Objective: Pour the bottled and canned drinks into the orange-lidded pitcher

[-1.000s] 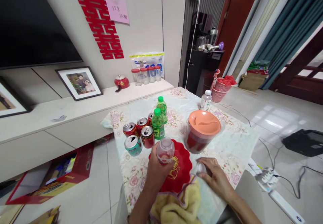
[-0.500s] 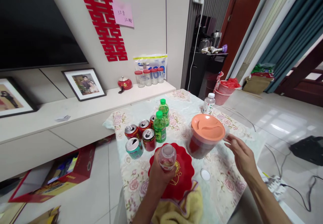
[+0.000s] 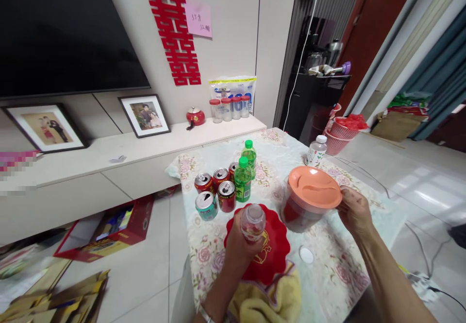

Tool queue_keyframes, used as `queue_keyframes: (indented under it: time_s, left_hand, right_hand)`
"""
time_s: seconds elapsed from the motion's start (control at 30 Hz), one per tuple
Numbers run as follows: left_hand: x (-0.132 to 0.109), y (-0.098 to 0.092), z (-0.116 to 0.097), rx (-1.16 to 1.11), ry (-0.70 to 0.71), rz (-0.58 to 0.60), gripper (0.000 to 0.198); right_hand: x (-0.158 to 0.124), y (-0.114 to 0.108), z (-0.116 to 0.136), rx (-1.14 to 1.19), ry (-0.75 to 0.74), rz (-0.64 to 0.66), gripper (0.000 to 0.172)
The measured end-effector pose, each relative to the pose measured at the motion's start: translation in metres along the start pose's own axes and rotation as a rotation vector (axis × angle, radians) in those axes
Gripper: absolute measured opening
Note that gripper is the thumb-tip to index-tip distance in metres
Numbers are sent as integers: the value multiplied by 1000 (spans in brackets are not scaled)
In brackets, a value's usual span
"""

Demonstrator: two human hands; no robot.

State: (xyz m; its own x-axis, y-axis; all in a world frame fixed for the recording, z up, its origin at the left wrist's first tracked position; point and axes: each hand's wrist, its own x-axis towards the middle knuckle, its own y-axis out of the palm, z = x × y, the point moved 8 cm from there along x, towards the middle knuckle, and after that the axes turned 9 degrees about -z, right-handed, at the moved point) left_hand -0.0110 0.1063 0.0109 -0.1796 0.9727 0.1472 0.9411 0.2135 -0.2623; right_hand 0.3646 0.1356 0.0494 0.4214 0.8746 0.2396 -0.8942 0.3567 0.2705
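The left hand (image 3: pixel 241 249) was wrapped tight round a small open bottle (image 3: pixel 253 220), held upright just left of the pitcher (image 3: pixel 295 212) and over a red plate (image 3: pixel 277 246). The right hand (image 3: pixel 355 211) had closed on the pitcher's right side, under the rim of the orange lid (image 3: pixel 315 189) — whether a handle sat beneath the fingers I could not tell. The bottle's white cap (image 3: pixel 306 254) lay loose on the cloth in front of the pitcher.

To my eye the pitcher looked full of red drink and heavy, so a firm whole-hand hold, low on its side, would serve better than fingertips at the lid. The bottle's neck is narrow; kept level and above the plate, any drips would land there.

The table (image 3: pixel 338 269) wore a flowered cloth. Cans (image 3: pixel 217 193) and two green bottles (image 3: pixel 242 181) stood left of the pitcher, a towel (image 3: pixel 271 299) lay in front of it, and a TV (image 3: pixel 58 31) hung on the wall far to its left.
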Motion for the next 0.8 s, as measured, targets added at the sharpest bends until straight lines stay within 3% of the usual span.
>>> queue_keyframes:
  time_s: [0.23,0.43,0.67,0.8]
  left_hand:
    - [1,1,-11,-11,-27,44,66]
    - [1,1,-6,28,-30,31,56]
    - [-1,0,-4,31,-17,5,52]
    - [-3,1,0,28,-45,13,52]
  right_hand:
    - [-28,10,22,-5,-40,-85,39]
    - [-42,17,53,-91,-36,-171,50]
    - [-51,24,83,-244,36,-111,28]
    - [-53,33,89,-297,47,-51,27]
